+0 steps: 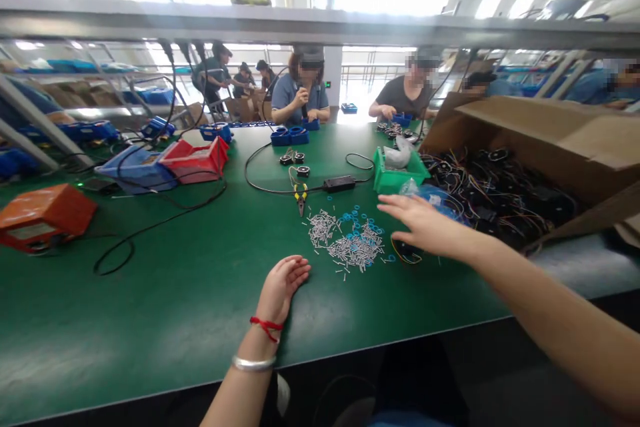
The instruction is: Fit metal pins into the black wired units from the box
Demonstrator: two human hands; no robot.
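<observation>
My left hand (pixel 286 278) rests on its side on the green table, its fingers loosely bent and nothing in them. A red string bracelet and a silver bangle are on that wrist. To its right lies a pile of screws (pixel 356 250), with small blue rings (pixel 353 235) scattered over and around it. My right hand (pixel 425 221) reaches in from the right, fingers stretched out, just right of the pile. Below its palm a small black part with thin coloured wires (pixel 409 253) sits partly hidden. Pliers with yellow-and-black handles (pixel 301 200) lie behind the pile.
A cardboard box (pixel 555 140) of wired black parts stands right, beside a green bin (pixel 400 173). A red bin (pixel 195 160), a blue bin (pixel 140 170) and an orange device (pixel 47 217) are left. Cables cross the table. Two people sit opposite; a shelf beam spans above.
</observation>
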